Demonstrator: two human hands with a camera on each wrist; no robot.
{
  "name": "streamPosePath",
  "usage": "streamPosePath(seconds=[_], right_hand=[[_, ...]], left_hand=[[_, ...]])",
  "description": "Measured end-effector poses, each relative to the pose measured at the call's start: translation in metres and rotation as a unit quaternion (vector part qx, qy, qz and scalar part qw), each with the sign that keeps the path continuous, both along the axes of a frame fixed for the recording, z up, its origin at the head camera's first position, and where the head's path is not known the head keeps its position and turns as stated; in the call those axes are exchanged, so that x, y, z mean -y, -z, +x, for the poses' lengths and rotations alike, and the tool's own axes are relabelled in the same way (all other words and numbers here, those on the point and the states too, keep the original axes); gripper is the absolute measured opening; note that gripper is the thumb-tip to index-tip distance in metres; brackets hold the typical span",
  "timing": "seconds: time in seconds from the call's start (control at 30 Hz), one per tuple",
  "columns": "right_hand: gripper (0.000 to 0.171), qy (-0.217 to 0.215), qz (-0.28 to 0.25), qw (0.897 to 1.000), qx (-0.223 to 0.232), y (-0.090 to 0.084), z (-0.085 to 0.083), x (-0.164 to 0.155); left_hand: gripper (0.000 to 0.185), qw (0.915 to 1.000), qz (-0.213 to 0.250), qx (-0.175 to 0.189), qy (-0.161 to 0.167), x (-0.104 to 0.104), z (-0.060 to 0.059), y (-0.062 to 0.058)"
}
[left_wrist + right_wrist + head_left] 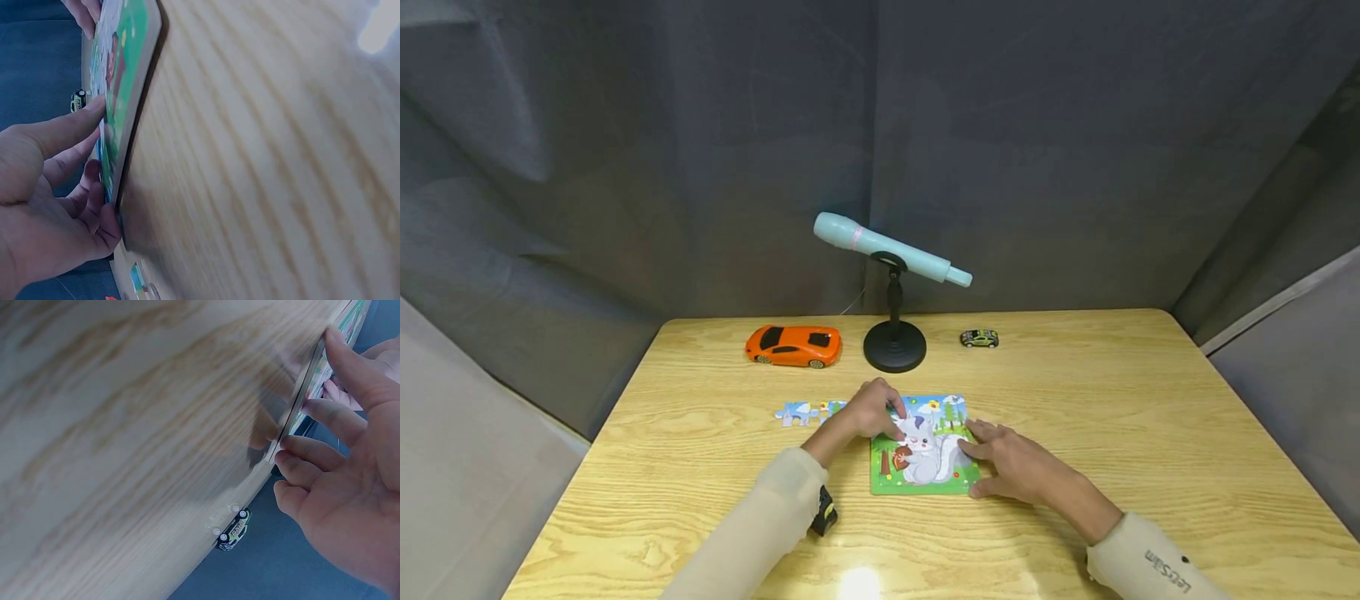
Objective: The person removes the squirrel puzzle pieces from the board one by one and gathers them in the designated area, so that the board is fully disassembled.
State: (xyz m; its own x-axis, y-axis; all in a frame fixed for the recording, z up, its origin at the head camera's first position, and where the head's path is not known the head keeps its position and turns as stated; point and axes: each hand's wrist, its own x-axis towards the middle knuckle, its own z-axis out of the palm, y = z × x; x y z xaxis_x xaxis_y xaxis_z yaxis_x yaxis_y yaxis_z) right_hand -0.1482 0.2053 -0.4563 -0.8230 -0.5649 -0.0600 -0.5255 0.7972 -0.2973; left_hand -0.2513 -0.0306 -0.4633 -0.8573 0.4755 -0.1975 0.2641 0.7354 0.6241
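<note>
A jigsaw puzzle (925, 467) showing a white squirrel with an acorn lies flat on the wooden table, its pieces fitted together in a board. My left hand (871, 410) reaches over the puzzle's upper left, with thumb and index fingertips touching the picture. In the left wrist view, the thumb (69, 128) lies nearly straight on the puzzle surface while the other fingers bend loosely by its edge. At the right edge, my right hand (1015, 462) rests with fingers spread, their tips against the border. The right wrist view shows these fingers (340, 422) extended along that side.
Loose puzzle pieces (795, 413) lie left of the puzzle, partly behind my left arm. Along the back stand an orange toy car (793, 347), a light blue microphone (910, 254) on a black stand (895, 347) and a small toy car (979, 338). Dark curtains surround the table.
</note>
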Motion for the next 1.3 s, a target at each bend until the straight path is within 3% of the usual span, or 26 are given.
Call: streamPosePath(seconds=[0.4, 0.77, 1.13, 1.3], right_hand=[[0.068, 0.003, 0.000, 1.000, 0.002, 0.000, 0.000, 0.000], [0.067, 0.004, -0.002, 1.000, 0.003, 0.001, 0.000, 0.000], [0.068, 0.008, -0.001, 1.000, 0.005, -0.001, 0.001, 0.000], [0.068, 0.008, -0.002, 1.000, 0.009, -0.001, 0.001, 0.001]], left_hand=[[0.029, 0.9988, -0.031, -0.037, 0.006, 0.000, -0.001, 0.000], [0.039, 0.9982, 0.056, -0.019, 0.006, 0.006, -0.008, 0.003], [0.007, 0.9962, 0.063, -0.054, -0.024, 0.017, -0.012, 0.003], [0.005, 0.9959, 0.068, -0.047, -0.036, 0.020, -0.012, 0.000]])
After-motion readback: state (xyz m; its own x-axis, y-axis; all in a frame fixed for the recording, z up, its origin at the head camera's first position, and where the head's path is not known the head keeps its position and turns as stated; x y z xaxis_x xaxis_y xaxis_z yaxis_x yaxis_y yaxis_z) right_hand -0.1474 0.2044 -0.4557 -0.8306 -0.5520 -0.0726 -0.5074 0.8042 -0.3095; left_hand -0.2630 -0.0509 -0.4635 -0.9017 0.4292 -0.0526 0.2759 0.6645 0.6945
